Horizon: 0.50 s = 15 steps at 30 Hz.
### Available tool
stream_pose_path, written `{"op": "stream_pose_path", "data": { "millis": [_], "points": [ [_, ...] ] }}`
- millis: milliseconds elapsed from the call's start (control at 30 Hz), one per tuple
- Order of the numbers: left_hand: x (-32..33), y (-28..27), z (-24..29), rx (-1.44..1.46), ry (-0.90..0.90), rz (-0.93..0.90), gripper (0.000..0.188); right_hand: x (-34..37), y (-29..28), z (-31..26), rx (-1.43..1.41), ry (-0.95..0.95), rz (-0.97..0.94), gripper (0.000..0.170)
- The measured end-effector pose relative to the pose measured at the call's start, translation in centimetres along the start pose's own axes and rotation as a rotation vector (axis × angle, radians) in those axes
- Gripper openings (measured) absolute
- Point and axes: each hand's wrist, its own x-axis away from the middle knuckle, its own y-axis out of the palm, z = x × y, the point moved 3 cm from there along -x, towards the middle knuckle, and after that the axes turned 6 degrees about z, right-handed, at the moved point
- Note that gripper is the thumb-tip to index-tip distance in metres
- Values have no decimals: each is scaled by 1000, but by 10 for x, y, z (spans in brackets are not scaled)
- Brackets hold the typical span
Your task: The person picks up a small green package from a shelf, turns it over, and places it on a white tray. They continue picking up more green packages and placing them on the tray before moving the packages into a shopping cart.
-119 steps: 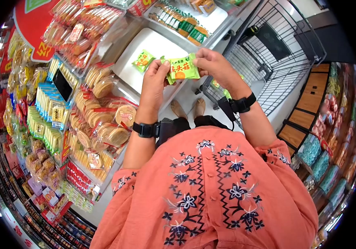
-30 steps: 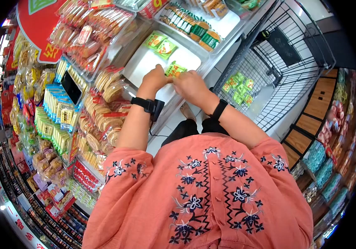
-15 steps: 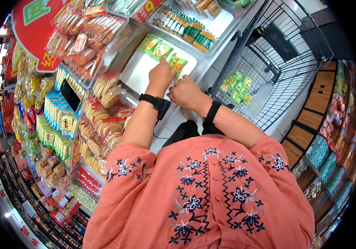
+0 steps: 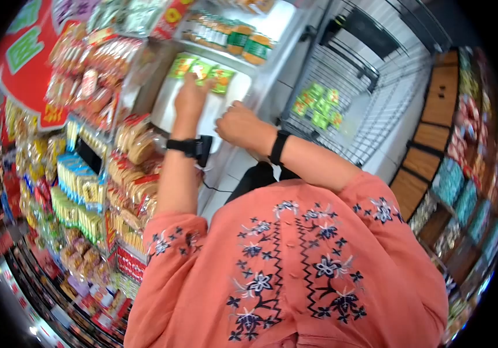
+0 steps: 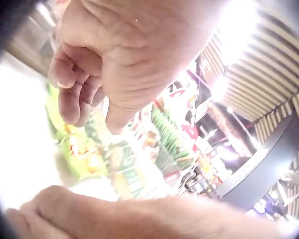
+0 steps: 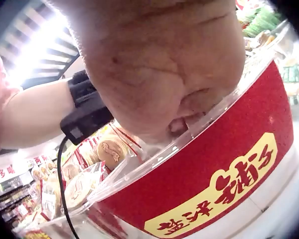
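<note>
Three small green snack packets (image 4: 222,80) lie side by side at the far end of a white tray (image 4: 166,106). My left hand (image 4: 188,101) reaches over the tray, its fingertips overlapping the middle packet in the head view. In the left wrist view this hand (image 5: 124,55) has loosely bent fingers, the thumb apart, and nothing between them; a green packet (image 5: 82,154) shows beyond. My right hand (image 4: 242,126) is at the tray's near right side with fingers loosely curled. Seen from the right wrist, it (image 6: 164,74) holds nothing visible and sits just above the bin's red front (image 6: 214,184).
To the right stands a wire shopping cart (image 4: 365,87) with several green packets (image 4: 320,106) inside. Green-banded biscuit packs (image 4: 239,39) fill the bin beyond. Bagged round biscuits (image 4: 133,168) and a dark phone-like screen (image 4: 88,155) are at left. A cable (image 6: 65,184) hangs from the left wrist.
Earlier both hands held green packets above the tray. The last one was set down beside two others, and the hands came apart, left going forward over the row. The head view has shifted.
</note>
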Motion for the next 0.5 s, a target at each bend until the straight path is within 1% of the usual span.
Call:
{"op": "stream_pose_path", "data": {
  "millis": [33,67,100,167,233,300,367,433,467,500],
  "points": [
    [-6,-2,-8,105,20,12,46,-2,4,5,-96,0,111,22],
    [-1,-19,7,265,-32,1,45,-5,0,5,-155,5,141,20],
    [10,-48,29,422,-89,-7,44,-7,-12,7,-216,3,174,18],
    [26,-75,58,660,-148,-74,43,-3,-45,10,-362,154,250,17],
    [43,-81,75,839,-193,-110,37,2,-75,21,-478,304,344,16],
    [59,-70,86,863,-202,-181,32,22,-100,49,-557,460,453,16],
    [75,-46,97,856,-219,-272,29,48,-99,98,-687,641,573,17],
    [89,-12,102,847,-230,-425,26,79,-102,144,-822,891,636,16],
    [96,8,101,877,-247,-487,25,97,-101,166,-852,954,659,17],
    [102,18,108,843,-225,-537,26,116,-97,189,-882,1019,681,18]
  ]
}}
